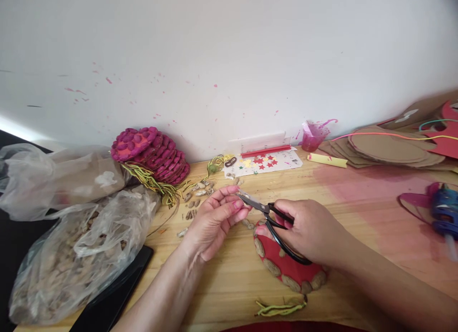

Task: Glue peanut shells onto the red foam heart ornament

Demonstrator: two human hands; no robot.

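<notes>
My right hand holds a pair of scissors by its black handles, with the blades pointing left. The blade tips reach the fingertips of my left hand, which is closed in a pinch. Whatever lies between those fingers is too small to make out. Under the scissors rests a red disc edged with peanuts in the shell, partly hidden by my right hand. A yellow-green tassel hangs off its near edge onto the wooden table.
Pink peanut-covered discs lean by the wall. Loose peanuts lie left of centre, beside a plastic bag of peanuts and a black flat object. Behind are star cutouts and a pink-stained cup. Cardboard discs and a blue glue gun sit right.
</notes>
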